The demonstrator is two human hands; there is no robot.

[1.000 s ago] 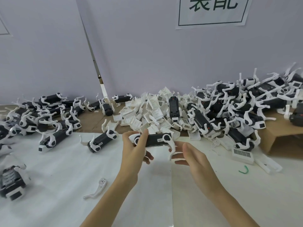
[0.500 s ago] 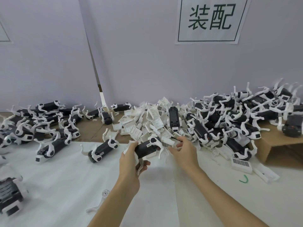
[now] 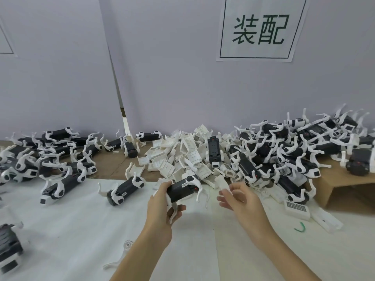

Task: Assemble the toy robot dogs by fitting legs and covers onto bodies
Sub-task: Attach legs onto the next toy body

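My left hand (image 3: pixel 162 207) grips a black toy dog body (image 3: pixel 181 188) with white legs, held above the white sheet at the centre. Its far end points up and to the right. My right hand (image 3: pixel 239 201) pinches a white cover (image 3: pixel 222 184) just right of the body, a small gap between them. Behind both lies a heap of white covers (image 3: pixel 182 157).
Assembled dogs are piled at the left (image 3: pixel 50 157) and right (image 3: pixel 294 147), the right pile partly on a cardboard box (image 3: pixel 345 179). Two dogs (image 3: pixel 125 189) lie on the sheet. A loose white leg (image 3: pixel 121 258) lies beside my left forearm. A barcoded cover (image 3: pixel 297 208) and green tie (image 3: pixel 300 227) lie at right.
My right hand reached into the cover heap and has drawn back holding a white cover. My left hand kept the dog body, tilting it slightly. The camera has tipped upward.
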